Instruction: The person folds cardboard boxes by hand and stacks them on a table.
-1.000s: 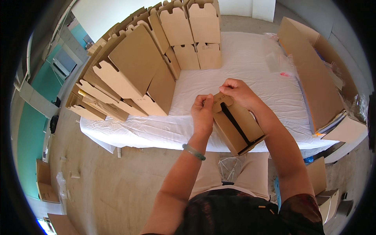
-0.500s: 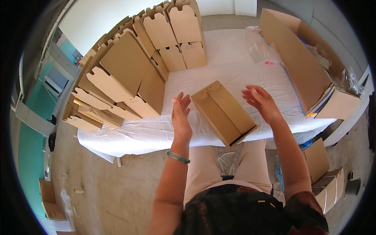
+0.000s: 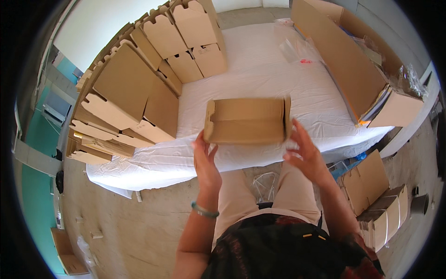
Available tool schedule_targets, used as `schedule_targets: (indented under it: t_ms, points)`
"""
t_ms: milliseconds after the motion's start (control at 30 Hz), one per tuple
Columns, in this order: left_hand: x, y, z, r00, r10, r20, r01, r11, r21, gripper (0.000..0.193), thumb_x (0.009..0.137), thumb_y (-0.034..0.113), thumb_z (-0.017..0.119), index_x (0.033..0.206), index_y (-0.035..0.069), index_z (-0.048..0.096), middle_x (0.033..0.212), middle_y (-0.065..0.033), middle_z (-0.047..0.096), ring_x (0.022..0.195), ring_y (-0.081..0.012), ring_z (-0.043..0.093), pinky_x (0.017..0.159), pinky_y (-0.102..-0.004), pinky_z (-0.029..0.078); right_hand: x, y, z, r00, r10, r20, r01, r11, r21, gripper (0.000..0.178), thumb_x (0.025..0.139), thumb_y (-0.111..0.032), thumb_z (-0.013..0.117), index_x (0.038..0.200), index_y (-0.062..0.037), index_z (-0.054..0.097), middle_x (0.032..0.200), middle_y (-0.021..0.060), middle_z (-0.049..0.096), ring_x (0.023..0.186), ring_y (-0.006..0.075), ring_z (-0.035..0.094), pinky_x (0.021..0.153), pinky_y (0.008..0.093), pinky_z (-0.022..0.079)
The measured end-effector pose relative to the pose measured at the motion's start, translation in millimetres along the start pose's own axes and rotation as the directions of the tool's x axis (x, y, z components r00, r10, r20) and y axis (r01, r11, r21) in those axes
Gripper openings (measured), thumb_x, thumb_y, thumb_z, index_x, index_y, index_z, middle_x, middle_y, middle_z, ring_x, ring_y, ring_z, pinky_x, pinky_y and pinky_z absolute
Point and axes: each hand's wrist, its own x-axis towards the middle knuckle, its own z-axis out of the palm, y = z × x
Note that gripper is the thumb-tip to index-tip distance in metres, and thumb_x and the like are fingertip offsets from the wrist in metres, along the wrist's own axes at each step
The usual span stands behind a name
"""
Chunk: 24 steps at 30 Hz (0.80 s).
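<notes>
A small brown cardboard box (image 3: 246, 121) is in front of me at the table's near side, its long side running left to right. A notched flap edge shows at its left end, and its right end is slightly blurred. My left hand (image 3: 206, 162) grips the lower left corner, thumb against the end and fingers under the edge. Beside the right end is my right hand (image 3: 306, 156), its fingers spread and curved, the upper fingertips at the box's edge. Whether they press on it is hard to tell. The box's underside is hidden.
Stacked brown cardboard boxes (image 3: 125, 88) stand along the table's left. A long open carton (image 3: 334, 60) with papers and plastic lies at the right, near a clear plastic bag (image 3: 295, 49). White cloth (image 3: 251, 60) covers the table. Bundled flat cardboard (image 3: 383, 216) is on the floor at right.
The box has turned from a slant to lying crosswise, with another side facing up. My left hand has come down onto its left end; my right hand has lowered beside its right end.
</notes>
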Motion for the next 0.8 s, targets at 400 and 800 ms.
schedule_targets:
  t_ms: [400,800]
  points:
    - [-38.1,10.7,-4.4,0.984,0.092,0.151,-0.127,0.963,0.239,0.063,0.104,0.041,0.036,0.153,0.005,0.02,0.151,-0.0181,0.032,0.135,-0.0303,0.039,0.103,-0.0427,0.042,53.9,6.0,4.7,0.974,-0.089,-0.21,0.117,0.985,0.128,0.057,0.098,-0.014,0.058,0.15,-0.0065,0.033,0.146,0.0071,0.043,0.139,0.0177,0.035,0.105,0.0324,0.041]
    - [-58.8,6.5,-4.0,0.905,0.059,0.421,-0.124,0.984,0.129,0.059,0.102,0.045,0.041,0.142,0.001,0.041,0.125,-0.0171,0.057,0.104,-0.0265,0.064,0.093,-0.0397,0.047,121.7,-8.1,-12.1,0.907,-0.264,-0.329,0.253,0.964,-0.079,0.048,0.094,-0.019,0.062,0.138,-0.0054,0.046,0.124,0.0118,0.059,0.114,0.0155,0.053,0.087,0.0299,0.047]
